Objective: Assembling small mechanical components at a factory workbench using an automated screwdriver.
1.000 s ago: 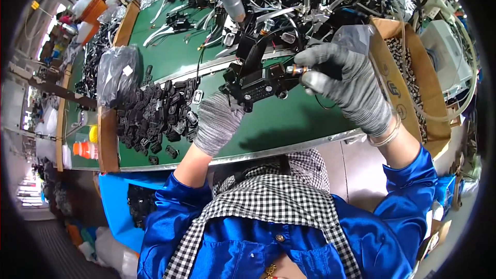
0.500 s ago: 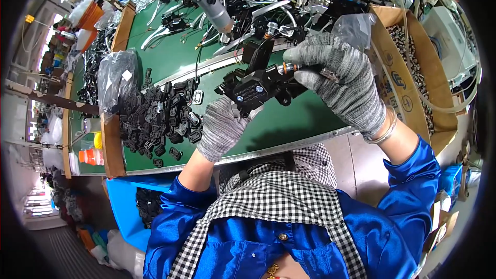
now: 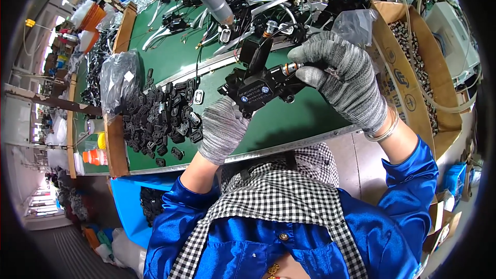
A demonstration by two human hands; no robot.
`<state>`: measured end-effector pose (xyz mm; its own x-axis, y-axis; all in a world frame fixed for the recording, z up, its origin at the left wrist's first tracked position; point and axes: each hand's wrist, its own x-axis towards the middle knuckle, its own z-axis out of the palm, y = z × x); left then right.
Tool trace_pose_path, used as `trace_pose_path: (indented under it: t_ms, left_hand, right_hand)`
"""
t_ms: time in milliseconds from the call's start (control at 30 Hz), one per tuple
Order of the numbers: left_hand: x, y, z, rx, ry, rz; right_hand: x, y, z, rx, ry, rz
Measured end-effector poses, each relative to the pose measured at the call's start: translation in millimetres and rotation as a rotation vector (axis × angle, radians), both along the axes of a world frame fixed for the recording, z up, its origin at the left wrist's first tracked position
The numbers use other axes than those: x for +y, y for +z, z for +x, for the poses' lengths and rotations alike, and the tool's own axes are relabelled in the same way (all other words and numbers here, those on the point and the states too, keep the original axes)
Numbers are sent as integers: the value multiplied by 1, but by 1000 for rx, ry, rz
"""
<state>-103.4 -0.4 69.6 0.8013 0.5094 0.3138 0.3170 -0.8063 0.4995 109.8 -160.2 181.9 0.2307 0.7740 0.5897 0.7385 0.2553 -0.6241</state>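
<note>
My left hand [image 3: 222, 129], in a grey knit glove, grips a black plastic assembly [image 3: 253, 93] from below, above the green bench. Two round silver screw heads show on its face. My right hand [image 3: 341, 77], in a matching glove, pinches a small metal plug [image 3: 290, 68] with an orange ring between thumb and fingers. The plug lines up with the assembly's right end; how deep it sits inside cannot be made out. Beside my left hand lies a heap of small black oval parts [image 3: 155, 116], some with silver rims.
A cardboard box [image 3: 385, 46] of small metal pieces stands at right. A silver cylindrical power tool [image 3: 214, 2] hangs over the far bench [image 3: 173, 57], among silver levers and wires. A grey plastic bag [image 3: 120, 75] lies at left. A blue bin [image 3: 126, 212] sits below the bench edge.
The assembly and both hands sit slightly farther right in the picture. Less of the plug's orange banding shows. The power tool's tip is higher, with a silver-rimmed part visible below it.
</note>
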Motion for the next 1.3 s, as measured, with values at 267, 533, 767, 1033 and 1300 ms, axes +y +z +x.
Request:
trace_pose_path:
  t_ms: [267, 533, 767, 1033, 1300]
  left_hand:
    - [-10, 20, -1, 24, 43, 100]
    - [-7, 18, 4, 35, 108, 118]
    - [-6, 15, 1, 38, 120, 79]
    - [-5, 15, 2, 45, 97, 128]
    - [-3, 24, 0, 37, 112, 90]
  right_hand:
    - [4, -5, -4, 21, -26, -60]
    - [18, -16, -2, -196, -133, -85]
    - [22, -36, 2, -331, -188, 0]
    - [14, -7, 9, -372, -42, -224]
    - [20, -10, 17, -326, 19, -46]
